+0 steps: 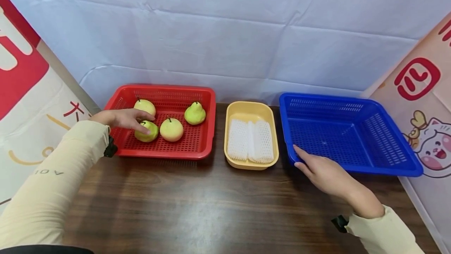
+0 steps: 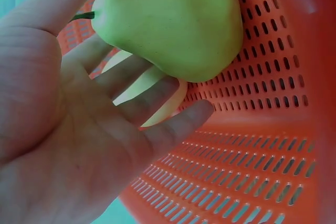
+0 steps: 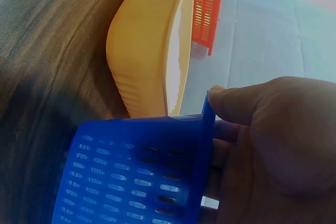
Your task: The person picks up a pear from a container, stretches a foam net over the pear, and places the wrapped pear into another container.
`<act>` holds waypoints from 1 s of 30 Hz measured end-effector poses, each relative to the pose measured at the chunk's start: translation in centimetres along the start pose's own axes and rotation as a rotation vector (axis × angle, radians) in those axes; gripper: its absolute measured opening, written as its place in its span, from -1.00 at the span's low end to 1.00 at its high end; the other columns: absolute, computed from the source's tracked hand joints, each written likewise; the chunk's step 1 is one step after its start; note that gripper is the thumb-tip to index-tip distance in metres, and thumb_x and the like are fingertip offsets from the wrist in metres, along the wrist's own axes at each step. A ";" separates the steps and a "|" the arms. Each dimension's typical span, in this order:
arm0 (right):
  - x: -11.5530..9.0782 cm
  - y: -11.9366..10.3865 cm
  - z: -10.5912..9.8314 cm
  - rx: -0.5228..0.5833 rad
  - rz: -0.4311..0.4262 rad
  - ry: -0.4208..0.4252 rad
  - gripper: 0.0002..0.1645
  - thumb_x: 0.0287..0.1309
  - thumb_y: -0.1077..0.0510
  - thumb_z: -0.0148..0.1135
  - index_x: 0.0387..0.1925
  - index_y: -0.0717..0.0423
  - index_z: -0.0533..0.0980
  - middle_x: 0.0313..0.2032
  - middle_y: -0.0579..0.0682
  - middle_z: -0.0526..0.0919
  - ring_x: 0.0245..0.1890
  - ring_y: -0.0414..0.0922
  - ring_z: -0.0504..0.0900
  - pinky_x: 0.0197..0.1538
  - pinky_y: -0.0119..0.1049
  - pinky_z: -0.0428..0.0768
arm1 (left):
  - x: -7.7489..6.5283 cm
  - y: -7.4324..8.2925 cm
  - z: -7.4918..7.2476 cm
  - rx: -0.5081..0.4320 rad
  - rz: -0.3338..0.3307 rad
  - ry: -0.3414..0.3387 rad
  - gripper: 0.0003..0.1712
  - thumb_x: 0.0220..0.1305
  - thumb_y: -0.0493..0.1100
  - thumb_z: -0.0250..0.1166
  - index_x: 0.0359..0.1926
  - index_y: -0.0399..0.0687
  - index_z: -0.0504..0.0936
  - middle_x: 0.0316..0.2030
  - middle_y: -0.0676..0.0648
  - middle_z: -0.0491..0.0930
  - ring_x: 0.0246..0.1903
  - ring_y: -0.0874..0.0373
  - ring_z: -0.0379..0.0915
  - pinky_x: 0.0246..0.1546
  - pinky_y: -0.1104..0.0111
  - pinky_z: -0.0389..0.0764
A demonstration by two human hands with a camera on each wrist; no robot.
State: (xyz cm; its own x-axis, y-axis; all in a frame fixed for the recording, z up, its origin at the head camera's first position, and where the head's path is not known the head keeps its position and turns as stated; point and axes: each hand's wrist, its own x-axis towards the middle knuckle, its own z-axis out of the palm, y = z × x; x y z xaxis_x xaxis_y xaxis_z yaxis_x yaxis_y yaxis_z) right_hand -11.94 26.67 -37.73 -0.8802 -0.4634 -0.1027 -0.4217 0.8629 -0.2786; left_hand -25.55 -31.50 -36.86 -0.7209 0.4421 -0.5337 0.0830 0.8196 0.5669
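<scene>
Bright even light; soft shadows; head view sharp; wrist views colour-shifted

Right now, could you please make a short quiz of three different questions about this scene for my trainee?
1. True or false: the blue basket holds fruit.
2. How many pears lie in the red basket?
3. Which thing does the right hand grip? A) yellow tub B) blue basket C) red basket

Key
1. False: it is empty.
2. Four; the left hand touches the front left pear.
3. B, at its near left corner, thumb on the rim. The yellow tub holds white foam nets.
</scene>
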 end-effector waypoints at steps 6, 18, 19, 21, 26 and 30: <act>0.0 0.0 0.1 0.003 0.004 -0.006 -0.32 0.53 0.05 0.08 0.46 0.38 0.23 0.21 0.38 0.54 0.17 0.27 0.58 0.15 0.23 0.53 | 0.3 0.4 -0.1 0.034 -0.033 -0.044 -0.17 0.28 -0.02 0.43 0.42 -0.33 0.32 0.35 -0.41 0.24 0.29 -0.26 0.16 0.27 -0.10 0.37; 0.0 0.1 0.1 0.002 -0.001 0.002 -0.32 0.52 0.06 0.09 0.46 0.38 0.24 0.21 0.38 0.55 0.16 0.27 0.59 0.15 0.22 0.53 | 0.9 0.8 -0.2 0.007 -0.064 -0.135 -0.13 0.24 -0.18 0.45 0.46 -0.34 0.25 0.32 -0.43 0.21 0.25 -0.24 0.20 0.23 0.04 0.43; 0.0 0.1 0.1 0.002 -0.002 0.003 -0.32 0.52 0.06 0.09 0.46 0.38 0.24 0.20 0.38 0.55 0.16 0.26 0.60 0.15 0.22 0.53 | 0.9 0.8 -0.2 0.010 -0.063 -0.136 -0.13 0.24 -0.19 0.45 0.46 -0.35 0.25 0.31 -0.43 0.21 0.24 -0.23 0.20 0.22 0.05 0.44; 0.0 0.1 0.2 0.000 -0.005 0.006 -0.32 0.52 0.06 0.09 0.46 0.38 0.24 0.19 0.38 0.56 0.15 0.26 0.61 0.14 0.22 0.54 | 1.0 0.8 -0.2 0.001 -0.068 -0.143 -0.13 0.24 -0.22 0.45 0.46 -0.35 0.23 0.31 -0.44 0.21 0.24 -0.22 0.22 0.21 0.07 0.47; 0.0 0.1 0.2 0.000 -0.011 0.009 -0.33 0.52 0.08 0.09 0.45 0.39 0.24 0.18 0.38 0.57 0.14 0.26 0.61 0.13 0.22 0.55 | 1.0 1.0 -0.2 -0.002 -0.110 -0.140 -0.07 0.26 -0.24 0.43 0.49 -0.41 0.11 0.33 -0.50 0.14 0.27 -0.26 0.22 0.19 0.05 0.52; 0.0 0.2 0.1 0.001 -0.007 0.005 -0.32 0.52 0.07 0.09 0.46 0.39 0.23 0.19 0.38 0.57 0.15 0.26 0.60 0.14 0.22 0.54 | 1.1 1.3 -0.3 0.094 -0.108 -0.115 -0.04 0.28 -0.11 0.45 0.49 -0.41 0.13 0.37 -0.52 0.13 0.34 -0.33 0.14 0.25 -0.07 0.43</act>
State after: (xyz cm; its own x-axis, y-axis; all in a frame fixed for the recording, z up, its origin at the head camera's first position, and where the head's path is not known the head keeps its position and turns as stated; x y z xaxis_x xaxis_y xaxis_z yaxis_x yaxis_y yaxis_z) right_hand -12.01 26.77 -37.90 -0.8781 -0.4687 -0.0961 -0.4280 0.8593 -0.2801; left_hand -26.40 -30.06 -36.55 -0.6460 0.3839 -0.6597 0.0774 0.8928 0.4438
